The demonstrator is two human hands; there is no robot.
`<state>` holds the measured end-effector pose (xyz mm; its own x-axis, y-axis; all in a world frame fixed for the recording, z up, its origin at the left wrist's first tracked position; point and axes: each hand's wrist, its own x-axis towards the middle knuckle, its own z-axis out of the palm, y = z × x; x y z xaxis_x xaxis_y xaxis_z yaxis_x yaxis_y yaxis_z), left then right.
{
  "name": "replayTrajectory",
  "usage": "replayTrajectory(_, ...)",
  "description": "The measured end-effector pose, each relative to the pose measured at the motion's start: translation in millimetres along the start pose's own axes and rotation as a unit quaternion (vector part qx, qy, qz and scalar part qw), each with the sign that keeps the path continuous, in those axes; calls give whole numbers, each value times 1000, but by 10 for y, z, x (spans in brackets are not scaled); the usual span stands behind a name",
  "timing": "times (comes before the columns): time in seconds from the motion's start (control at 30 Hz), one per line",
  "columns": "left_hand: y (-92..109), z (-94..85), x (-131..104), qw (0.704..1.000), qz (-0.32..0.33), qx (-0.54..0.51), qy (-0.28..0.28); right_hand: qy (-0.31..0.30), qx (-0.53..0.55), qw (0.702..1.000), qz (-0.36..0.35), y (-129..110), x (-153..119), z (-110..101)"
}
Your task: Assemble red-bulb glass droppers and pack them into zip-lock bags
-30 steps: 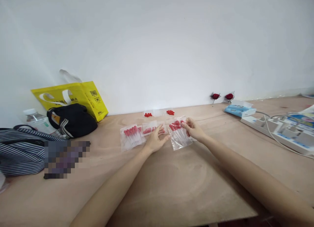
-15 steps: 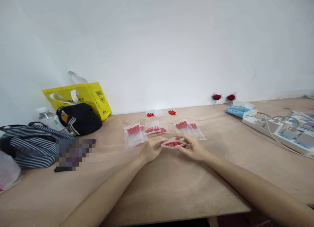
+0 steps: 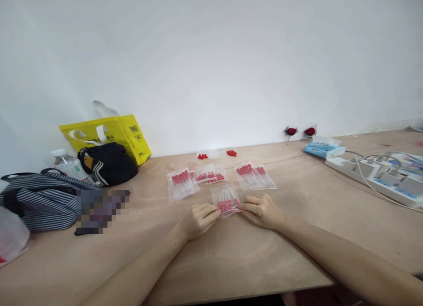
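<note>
A clear zip bag (image 3: pixel 225 198) with several red-tipped white sticks lies low over the table, its opening edge toward me. My left hand (image 3: pixel 200 219) pinches the bag's near left corner. At the near right corner, my right hand (image 3: pixel 261 210) grips the same edge between thumb and fingers. Beyond it are more bags of red-tipped sticks: one group on the left (image 3: pixel 181 183), one on the right (image 3: pixel 254 175), and small overlapping bags (image 3: pixel 210 174) in the middle. Further back, by the wall, lie bags with small red pieces (image 3: pixel 202 156).
On the left stand a yellow bag (image 3: pixel 132 138), a black cap (image 3: pixel 114 164), a bottle (image 3: pixel 68 163) and a striped bag (image 3: pixel 46 200). To the right are a tissue pack (image 3: pixel 322 148), a power strip (image 3: pixel 373 180) with cables and two red flowers (image 3: pixel 309 131).
Both hands have come down and nearer to me with the bag. The bag has tipped from its mouth facing me to lying flatter, so its sticks now show.
</note>
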<state>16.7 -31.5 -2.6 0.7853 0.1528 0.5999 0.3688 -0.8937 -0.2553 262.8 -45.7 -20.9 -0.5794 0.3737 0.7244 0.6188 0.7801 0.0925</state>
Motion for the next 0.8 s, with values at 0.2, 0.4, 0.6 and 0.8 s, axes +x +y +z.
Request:
replayTrajectory(0.2,-35,23,-7,999,21,39,28,0,-100,991,-91,54,-6,-54)
replayTrajectory(0.4,-54,-10,7,999,22,34,34,-6,-123,979,-162,118,0,-43)
replayTrajectory(0.6,-43,-4,8,996,45,37,73,15,-126,978,-165,153,-9,-26)
replayTrajectory(0.8,-40,-5,24,994,67,40,79,10,-113,983,-147,155,-18,9)
